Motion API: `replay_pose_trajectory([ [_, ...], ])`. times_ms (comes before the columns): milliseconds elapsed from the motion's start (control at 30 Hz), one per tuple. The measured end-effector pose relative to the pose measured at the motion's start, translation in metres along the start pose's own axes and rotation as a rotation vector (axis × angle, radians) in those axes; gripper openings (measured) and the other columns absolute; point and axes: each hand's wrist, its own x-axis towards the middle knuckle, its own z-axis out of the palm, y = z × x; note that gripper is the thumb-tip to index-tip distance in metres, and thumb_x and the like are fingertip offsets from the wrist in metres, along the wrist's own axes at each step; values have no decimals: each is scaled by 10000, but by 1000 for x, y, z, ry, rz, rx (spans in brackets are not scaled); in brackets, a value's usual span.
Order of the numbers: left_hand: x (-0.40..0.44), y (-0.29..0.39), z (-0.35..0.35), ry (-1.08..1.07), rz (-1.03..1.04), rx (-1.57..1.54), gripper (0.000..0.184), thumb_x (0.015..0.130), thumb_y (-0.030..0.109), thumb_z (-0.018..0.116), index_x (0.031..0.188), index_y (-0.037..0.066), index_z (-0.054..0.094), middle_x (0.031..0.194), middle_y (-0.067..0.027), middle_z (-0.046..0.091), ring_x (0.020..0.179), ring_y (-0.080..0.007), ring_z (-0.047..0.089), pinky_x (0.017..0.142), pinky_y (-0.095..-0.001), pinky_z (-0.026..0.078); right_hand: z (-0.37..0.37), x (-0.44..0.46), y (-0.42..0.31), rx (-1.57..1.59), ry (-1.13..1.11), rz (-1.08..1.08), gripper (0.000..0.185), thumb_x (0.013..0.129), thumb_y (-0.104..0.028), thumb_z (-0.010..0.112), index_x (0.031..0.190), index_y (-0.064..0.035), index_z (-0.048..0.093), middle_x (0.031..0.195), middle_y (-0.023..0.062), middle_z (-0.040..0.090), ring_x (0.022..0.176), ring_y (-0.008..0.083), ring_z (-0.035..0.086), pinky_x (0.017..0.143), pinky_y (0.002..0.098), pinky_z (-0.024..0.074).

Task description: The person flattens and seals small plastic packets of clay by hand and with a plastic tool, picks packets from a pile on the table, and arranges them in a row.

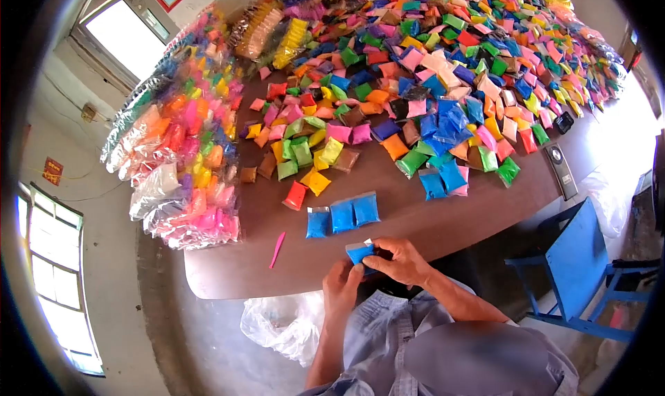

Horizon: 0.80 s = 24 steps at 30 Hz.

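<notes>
A small clear packet filled with blue material [359,252] is held near the table's front edge. My left hand [339,285] grips its lower left side, thumb on top. From the right, my right hand [400,261] pinches its upper corner between thumb and fingers. A second bit of blue shows under the fingers, but I cannot tell if it is a separate packet. Just beyond the hands, several blue packets [342,217] lie side by side on the brown table [263,219]. A pink plastic knife-like tool [277,250] lies to their left.
A large heap of colourful packets [443,70] covers the back of the table. Bulging clear bags [187,160] are stacked along the left. A blue chair [582,264] stands at the right. Below the table edge hangs or lies a clear plastic bag [287,327].
</notes>
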Motion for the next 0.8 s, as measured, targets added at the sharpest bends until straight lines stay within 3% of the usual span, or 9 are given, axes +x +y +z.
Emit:
replay_pose_trajectory([
  [100,1,-6,-2,18,-27,37,182,1015,93,673,1122,-52,696,926,-55,705,843,-113,647,723,-280,540,2,-1,0,-75,26,-6,278,994,-172,757,1219,-13,719,1017,7,698,935,77,607,812,281,541],
  [167,1,-9,-5,-26,51,162,171,1019,92,671,1108,-53,694,914,-44,693,826,-99,626,698,-275,523,3,-1,-4,-28,69,104,254,995,-173,758,1194,-18,728,980,-4,694,883,66,600,769,255,529],
  [267,-1,-5,-2,-13,16,100,152,1019,83,672,1089,-51,690,902,-28,683,811,-85,613,697,-261,505,8,-2,-1,51,122,63,218,993,-171,761,1151,-22,741,947,-12,690,844,58,593,728,234,510],
  [400,1,4,3,-10,50,9,146,1022,83,674,1088,-46,692,912,-19,679,827,-78,611,734,-250,497,9,-2,5,-12,124,4,205,999,-179,756,1126,-18,750,939,-13,684,840,54,590,713,240,505],
  [500,2,3,5,52,7,137,171,1020,111,690,1106,-33,724,909,5,677,826,-63,573,737,-222,451,9,-2,1,-47,116,-14,193,998,-159,750,1119,-10,748,933,3,686,845,62,596,717,249,507],
  [567,4,0,7,37,96,-54,179,1031,123,683,1117,-27,730,912,11,677,830,-56,565,740,-221,441,9,-1,-3,-83,98,-16,182,990,-129,746,1119,-1,742,931,20,689,846,67,597,716,258,509],
  [800,1,0,6,53,25,-26,193,1042,116,676,1144,-43,716,942,-6,680,846,-66,578,760,-221,458,9,-1,4,-69,111,-29,159,976,-117,745,1078,5,743,925,47,702,808,86,605,698,282,510],
])
